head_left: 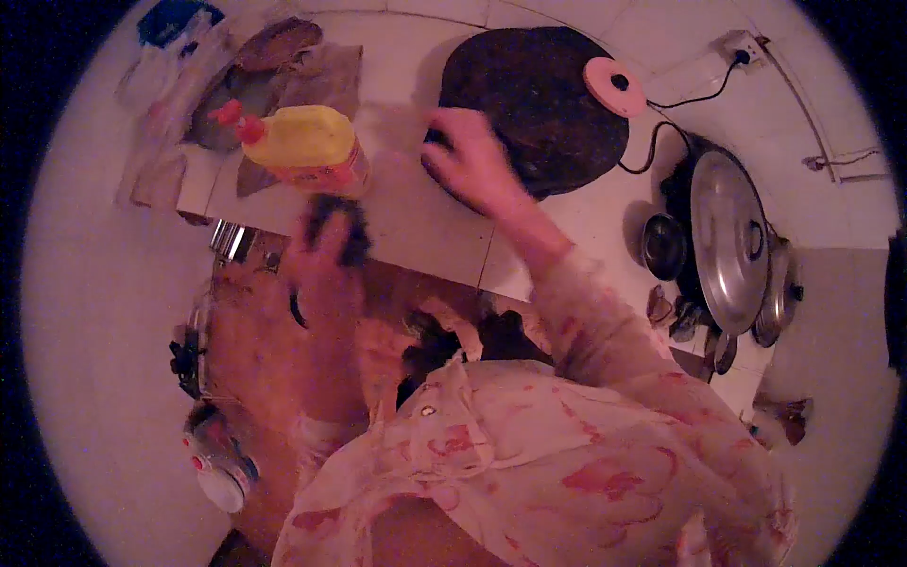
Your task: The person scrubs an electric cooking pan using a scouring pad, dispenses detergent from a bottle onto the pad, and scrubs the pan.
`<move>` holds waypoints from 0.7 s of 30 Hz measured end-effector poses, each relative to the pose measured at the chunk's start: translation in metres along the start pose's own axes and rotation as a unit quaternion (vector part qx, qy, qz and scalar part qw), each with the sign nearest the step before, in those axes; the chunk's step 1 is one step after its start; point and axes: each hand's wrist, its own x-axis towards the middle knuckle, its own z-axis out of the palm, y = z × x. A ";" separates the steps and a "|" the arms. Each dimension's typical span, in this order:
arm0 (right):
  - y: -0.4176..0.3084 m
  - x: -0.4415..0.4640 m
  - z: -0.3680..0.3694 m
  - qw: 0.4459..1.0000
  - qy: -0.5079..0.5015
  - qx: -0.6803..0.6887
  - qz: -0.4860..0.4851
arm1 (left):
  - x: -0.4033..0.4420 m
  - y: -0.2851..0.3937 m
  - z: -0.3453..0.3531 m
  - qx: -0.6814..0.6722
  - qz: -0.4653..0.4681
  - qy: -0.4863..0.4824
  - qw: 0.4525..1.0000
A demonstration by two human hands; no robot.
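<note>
My left hand (pixel 326 250) is at the counter's front edge, just below a yellow bottle (pixel 307 146) with a red cap. Its fingers are curled around a dark, blurred thing (pixel 351 231) whose kind I cannot make out. My right hand (pixel 468 161) is over the counter with its fingers bent and closed, beside the left edge of a large round black flat-topped object (pixel 539 109). A small dark patch shows at the right fingertips; whether it is something held is unclear. On the black object's right edge lies a pink ring-shaped thing (pixel 614 87).
The light-tiled counter (pixel 406 227) runs across the view. At right stand a large metal lid (pixel 732 241) on a pan and a small dark bowl (pixel 663 246). A black cable runs to a wall socket (pixel 746 47). Plastic bags and clutter (pixel 274 80) fill the back left.
</note>
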 end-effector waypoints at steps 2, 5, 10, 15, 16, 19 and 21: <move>0.070 -0.043 -0.017 0.995 0.067 -0.037 0.062 | -0.013 0.007 0.038 -0.136 -0.154 -0.027 0.978; 0.137 -0.090 -0.056 0.988 0.070 -0.082 0.110 | -0.016 -0.001 0.101 -0.203 -0.227 -0.064 0.950; 0.174 -0.094 -0.074 0.998 0.013 -0.028 0.062 | -0.011 -0.037 0.193 -0.019 0.110 0.089 0.990; 0.173 -0.083 -0.085 0.991 -0.116 0.020 0.059 | -0.020 -0.043 0.234 0.073 0.147 0.144 0.976; 0.174 -0.081 -0.087 0.991 -0.121 0.019 0.053 | -0.023 -0.044 0.241 0.113 0.163 0.145 0.969; 0.176 -0.084 -0.089 0.992 -0.126 0.007 0.001 | -0.038 -0.044 0.249 0.178 0.194 0.120 0.957; 0.178 -0.079 -0.089 0.989 -0.149 0.000 0.012 | -0.030 -0.049 0.248 0.178 0.196 0.153 0.952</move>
